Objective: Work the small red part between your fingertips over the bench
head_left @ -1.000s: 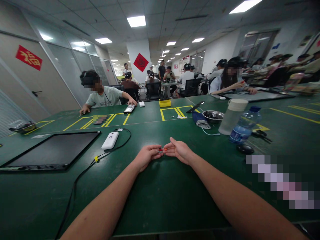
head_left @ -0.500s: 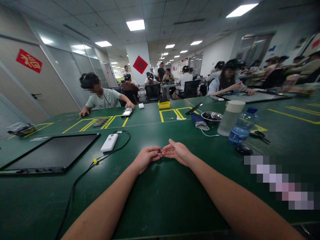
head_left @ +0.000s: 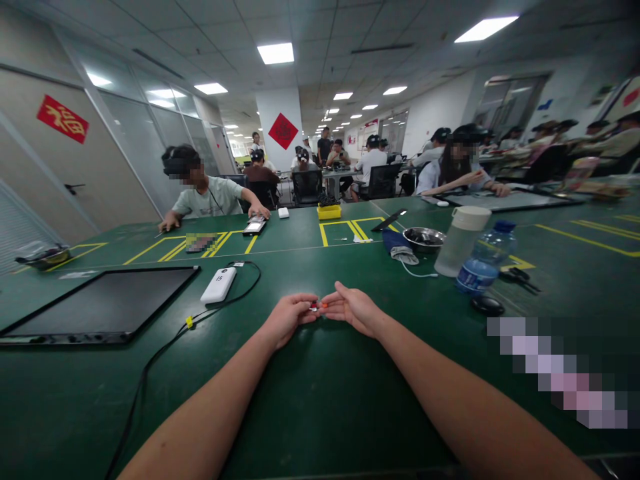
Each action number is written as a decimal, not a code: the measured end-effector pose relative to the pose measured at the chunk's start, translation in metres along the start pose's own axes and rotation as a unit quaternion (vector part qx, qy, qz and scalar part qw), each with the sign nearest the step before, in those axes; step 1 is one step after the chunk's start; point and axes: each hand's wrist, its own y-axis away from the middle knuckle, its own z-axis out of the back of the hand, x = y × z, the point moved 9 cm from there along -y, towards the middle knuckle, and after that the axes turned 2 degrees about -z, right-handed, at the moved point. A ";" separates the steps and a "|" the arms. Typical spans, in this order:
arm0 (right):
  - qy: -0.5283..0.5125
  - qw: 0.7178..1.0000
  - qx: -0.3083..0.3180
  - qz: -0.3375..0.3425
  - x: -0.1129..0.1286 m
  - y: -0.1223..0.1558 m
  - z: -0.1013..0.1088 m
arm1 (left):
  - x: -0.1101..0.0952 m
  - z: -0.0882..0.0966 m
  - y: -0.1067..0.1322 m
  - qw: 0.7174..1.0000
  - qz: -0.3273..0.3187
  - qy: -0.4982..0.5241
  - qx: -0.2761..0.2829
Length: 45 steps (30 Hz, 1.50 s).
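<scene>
Over the green table (head_left: 320, 393), my left hand (head_left: 291, 319) pinches a small red and white piece (head_left: 314, 306) between thumb and fingers; it is too small to name. Facing it, my right hand (head_left: 356, 310) has its fingers stretched out and its thumb raised apart. A tiny orange piece (head_left: 325, 305) shows at the right fingertips, seemingly lying on them. The fingertips of both hands almost meet, and whether they touch I cannot tell.
Left lie a black-framed panel (head_left: 100, 303), a white power bank (head_left: 219, 285) and a black cable (head_left: 145, 373). Rightward are a metal bowl (head_left: 424, 239), a frosted bottle (head_left: 457, 243), a water bottle (head_left: 483, 263) and a black mouse (head_left: 487, 305). People (head_left: 210, 197) sit across the table.
Both hands have shifted very slightly left in the picture, keeping the same poses. The red and white piece appears turned a little in my left fingers.
</scene>
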 end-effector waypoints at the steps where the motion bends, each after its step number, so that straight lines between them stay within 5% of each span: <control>1: 0.000 1.000 0.001 0.000 0.000 0.000 0.000 | 0.000 0.000 0.000 1.000 -0.002 0.001 0.000; 12: 0.001 1.000 -0.010 0.002 0.001 0.001 0.001 | -0.006 0.015 0.000 0.999 0.018 0.004 -0.047; 45: -0.006 0.999 -0.038 0.001 -0.001 -0.004 0.008 | -0.003 -0.002 0.002 0.999 0.015 0.034 0.021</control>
